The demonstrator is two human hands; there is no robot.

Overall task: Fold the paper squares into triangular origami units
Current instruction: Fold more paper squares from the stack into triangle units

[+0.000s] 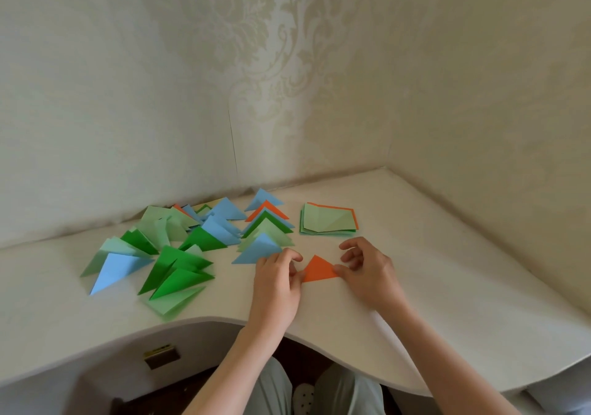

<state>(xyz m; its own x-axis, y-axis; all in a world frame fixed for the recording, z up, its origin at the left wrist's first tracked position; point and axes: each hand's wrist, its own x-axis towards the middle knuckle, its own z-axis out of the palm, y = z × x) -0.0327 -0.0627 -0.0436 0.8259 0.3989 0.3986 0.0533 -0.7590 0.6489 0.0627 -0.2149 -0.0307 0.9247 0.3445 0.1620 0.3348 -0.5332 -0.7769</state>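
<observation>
An orange paper triangle [318, 270] lies flat on the white table [431, 286] between my hands. My left hand [277, 282] pinches its left corner with thumb and curled fingers. My right hand [367, 270] pinches its right corner, the other fingers curled above the paper. A stack of unfolded paper squares [329, 221], light green on top with an orange edge showing, sits just behind my right hand. Several folded triangles in blue, orange and green [267, 223] form a row behind my left hand.
More folded green and blue triangles [166, 258] are spread over the table's left half, up to the wall. The table sits in a corner, with walls behind and to the right. Its curved front edge [204, 320] runs above my knees.
</observation>
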